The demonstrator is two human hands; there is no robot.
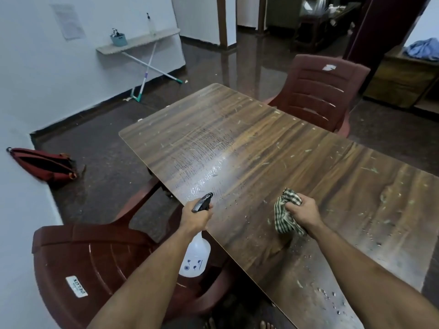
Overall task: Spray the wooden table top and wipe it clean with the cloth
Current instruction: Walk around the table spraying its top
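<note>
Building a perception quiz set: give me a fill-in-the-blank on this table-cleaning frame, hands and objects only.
1. The left hand grips a white ____ with a black trigger head.
2. The right hand grips a bunched ____ cloth.
3. The wet sheen on the wooden table top lies in front of the ____ hand.
4. The chair at the table's far side is ____ in colour.

Missing words: spray bottle; checked; left; maroon

2 maroon chairs (pixel 318 96), red bag (pixel 44 165)
</note>
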